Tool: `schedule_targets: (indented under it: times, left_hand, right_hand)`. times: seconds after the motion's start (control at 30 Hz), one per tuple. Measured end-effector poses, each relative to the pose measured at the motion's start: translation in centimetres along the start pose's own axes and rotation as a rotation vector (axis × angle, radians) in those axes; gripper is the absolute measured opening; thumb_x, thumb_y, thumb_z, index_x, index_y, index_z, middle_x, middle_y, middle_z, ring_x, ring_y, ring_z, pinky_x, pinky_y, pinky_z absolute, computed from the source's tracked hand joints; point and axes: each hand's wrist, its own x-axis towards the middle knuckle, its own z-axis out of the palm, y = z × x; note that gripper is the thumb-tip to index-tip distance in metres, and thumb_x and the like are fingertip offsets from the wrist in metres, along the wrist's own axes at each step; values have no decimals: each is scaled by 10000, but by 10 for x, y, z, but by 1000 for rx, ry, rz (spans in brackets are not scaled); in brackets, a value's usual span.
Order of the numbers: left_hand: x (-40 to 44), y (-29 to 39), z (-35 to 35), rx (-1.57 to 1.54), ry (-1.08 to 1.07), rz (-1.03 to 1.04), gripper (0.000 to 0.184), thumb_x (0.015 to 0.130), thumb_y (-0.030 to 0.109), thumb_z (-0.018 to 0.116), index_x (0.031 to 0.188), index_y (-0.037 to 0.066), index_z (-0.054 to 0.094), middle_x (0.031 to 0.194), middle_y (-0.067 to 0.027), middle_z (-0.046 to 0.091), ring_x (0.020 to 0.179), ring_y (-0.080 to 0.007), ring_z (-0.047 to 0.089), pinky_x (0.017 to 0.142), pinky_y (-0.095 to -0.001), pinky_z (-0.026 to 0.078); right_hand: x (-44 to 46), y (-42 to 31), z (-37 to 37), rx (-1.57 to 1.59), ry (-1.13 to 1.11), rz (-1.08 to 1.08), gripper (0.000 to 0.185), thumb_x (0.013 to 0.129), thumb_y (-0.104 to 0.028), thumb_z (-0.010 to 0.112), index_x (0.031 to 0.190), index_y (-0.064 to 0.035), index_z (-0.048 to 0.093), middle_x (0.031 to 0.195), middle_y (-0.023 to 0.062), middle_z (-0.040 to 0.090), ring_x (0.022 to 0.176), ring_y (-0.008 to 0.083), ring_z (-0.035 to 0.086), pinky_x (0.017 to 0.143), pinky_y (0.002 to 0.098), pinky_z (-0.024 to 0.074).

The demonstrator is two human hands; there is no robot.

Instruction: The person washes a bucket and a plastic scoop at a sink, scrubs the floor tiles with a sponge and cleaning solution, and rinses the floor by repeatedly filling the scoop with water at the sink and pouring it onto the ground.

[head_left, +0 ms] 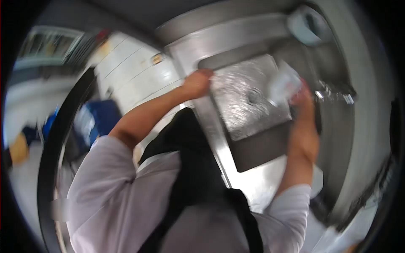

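A stainless-steel sink [261, 149] lies before me, its wet floor glistening around a round drain [254, 96]. My left hand [198, 83] is closed at the near rim of the basin, fingers curled over the edge; their tips are hard to see. Over the far side of the basin, my right hand [301, 93] is closed around a white, partly see-through container [284, 84]. Motion smears this container, so its exact kind does not show. Just beyond the right hand is a shiny metal faucet [335, 93].
A white round tub [310, 26] stands at the back corner of the steel counter. Another pale rounded object [317, 181] is partly hidden behind my right arm. White floor tiles [139, 63] and a blue object [103, 118] are at left.
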Motion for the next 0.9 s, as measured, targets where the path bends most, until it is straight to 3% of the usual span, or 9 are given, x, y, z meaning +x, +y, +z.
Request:
schedule_targets:
  times: [0.03,0.07,0.1,0.17,0.23,0.33,0.53,0.67,0.9]
  left_hand:
    - [-5,-17,5,79,14,188,271,797,109,560,1051,23,598,1048,-171,606,992,-354,586,844,-440,496]
    - [-13,-30,19,60,211,295,266,800,136,585,1043,27,599,981,-155,618,962,-342,591,829,-436,499]
    - [-18,-26,10,-55,180,211,287,805,172,612,1056,33,599,949,-145,625,956,-336,587,853,-431,477]
    - [-23,-22,8,-81,286,253,309,800,213,637,1057,45,600,907,-130,621,925,-329,582,911,-411,423]
    - [-25,-20,6,-94,244,210,310,796,226,643,1052,57,600,891,-113,612,902,-314,576,916,-404,417]
    - [-26,-14,8,-62,376,225,285,793,236,645,1026,75,613,889,-95,606,891,-285,571,921,-395,408]
    - [-39,-17,14,-53,421,217,203,763,202,645,927,83,638,837,-70,610,883,-253,569,917,-391,403]
    - [-37,-16,12,-20,455,230,185,756,191,644,907,84,635,826,-71,618,883,-244,573,901,-384,408]
    - [-43,-19,15,-37,499,199,104,733,185,644,736,87,610,770,-58,624,880,-238,583,888,-371,414]
  right_hand:
    - [10,-5,-5,4,-123,32,499,855,-502,543,1191,-135,569,1090,60,617,977,207,592,849,449,480]
    - [20,-10,-9,5,-245,64,456,863,-469,548,1164,-128,584,1021,66,638,889,185,626,777,411,531]
    - [23,-12,-8,-141,-46,-56,419,865,-448,559,1130,-124,578,907,58,632,781,145,615,672,359,539]
    - [22,-19,-6,-457,147,-90,406,863,-450,558,1102,-122,563,827,40,606,694,137,596,586,312,521]
    - [24,-20,-27,-405,126,-56,393,848,-462,567,1056,-129,549,784,29,581,623,154,575,584,365,519]
    - [-38,4,-9,-90,20,-15,414,845,-458,562,1099,-134,520,858,12,580,799,150,572,645,321,503]
    - [-77,52,-10,-126,67,-147,402,840,-467,548,1076,-143,517,854,13,577,880,197,573,708,439,480]
    - [-74,70,-11,-122,177,-178,388,824,-438,548,1084,-152,514,882,12,566,955,182,548,764,438,445]
    - [-76,85,18,-54,212,-189,327,843,-433,514,978,-135,517,940,9,510,919,192,527,865,480,405]
